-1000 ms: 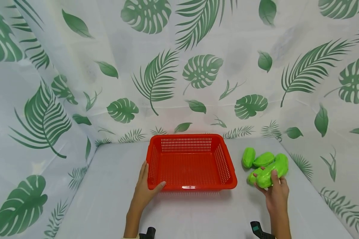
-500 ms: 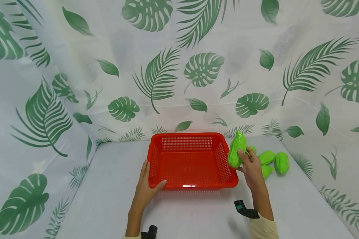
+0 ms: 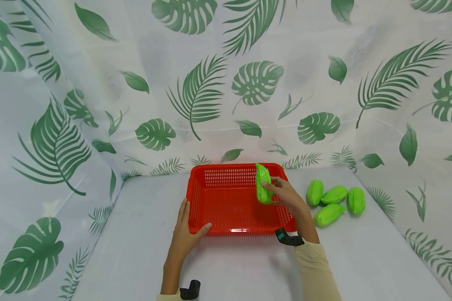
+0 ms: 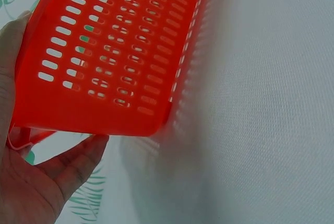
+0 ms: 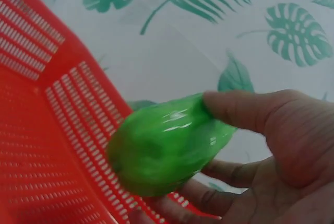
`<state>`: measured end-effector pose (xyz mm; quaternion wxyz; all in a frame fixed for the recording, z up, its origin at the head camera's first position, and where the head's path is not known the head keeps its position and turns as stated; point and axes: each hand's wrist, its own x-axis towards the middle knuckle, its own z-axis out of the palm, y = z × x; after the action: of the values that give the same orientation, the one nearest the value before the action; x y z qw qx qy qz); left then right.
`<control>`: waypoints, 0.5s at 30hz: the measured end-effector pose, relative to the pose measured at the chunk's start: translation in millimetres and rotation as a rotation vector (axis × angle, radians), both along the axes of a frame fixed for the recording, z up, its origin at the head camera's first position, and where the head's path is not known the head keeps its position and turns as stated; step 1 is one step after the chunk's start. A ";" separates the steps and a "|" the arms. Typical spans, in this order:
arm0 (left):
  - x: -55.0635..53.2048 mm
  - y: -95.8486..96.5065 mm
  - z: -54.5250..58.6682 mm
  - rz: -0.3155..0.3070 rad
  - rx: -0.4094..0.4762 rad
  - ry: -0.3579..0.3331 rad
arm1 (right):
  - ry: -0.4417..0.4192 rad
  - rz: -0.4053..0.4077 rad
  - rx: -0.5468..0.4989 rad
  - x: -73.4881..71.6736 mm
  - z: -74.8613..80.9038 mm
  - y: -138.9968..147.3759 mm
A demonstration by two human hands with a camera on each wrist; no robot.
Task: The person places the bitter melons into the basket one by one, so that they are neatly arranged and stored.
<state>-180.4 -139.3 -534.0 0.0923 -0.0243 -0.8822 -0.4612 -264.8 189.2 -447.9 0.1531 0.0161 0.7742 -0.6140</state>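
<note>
Leaf-print backdrop (image 3: 218, 150), basket (image 3: 245, 230), right fingers (image 5: 209, 197) partly hiding green gourd (image 5: 162, 145)

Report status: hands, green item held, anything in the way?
Right hand grips one green item above right side of red basket. Left hand on basket's near-left corner. Four more green items right of basket. No obstruction seen.

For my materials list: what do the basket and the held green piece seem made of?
Red basket: probably glossy moulded plastic; thin walls, regular slots and a bright rim highlight. Held green piece: glossy, perhaps plastic or coated foam; sharp highlights.
</note>
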 end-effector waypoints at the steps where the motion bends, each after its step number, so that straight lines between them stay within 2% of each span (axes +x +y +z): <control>1: -0.3 -0.1 0.4 0.001 -0.005 0.002 | -0.019 0.007 0.036 -4.9 0.2 -4.1; 4: -0.9 -0.2 1.5 0.005 -0.013 -0.001 | -0.071 0.040 0.107 -19.0 1.2 -16.4; 9: -1.2 0.3 3.2 0.011 -0.010 -0.013 | -0.137 0.128 0.142 -39.2 0.7 -37.4; 15: 0.4 1.6 1.7 0.019 -0.014 -0.018 | -0.176 0.217 0.175 -52.7 -10.2 -60.7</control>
<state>-180.0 -137.7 -532.3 0.0887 -0.0126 -0.8864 -0.4541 -317.5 128.5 -458.1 0.2838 -0.0007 0.8055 -0.5203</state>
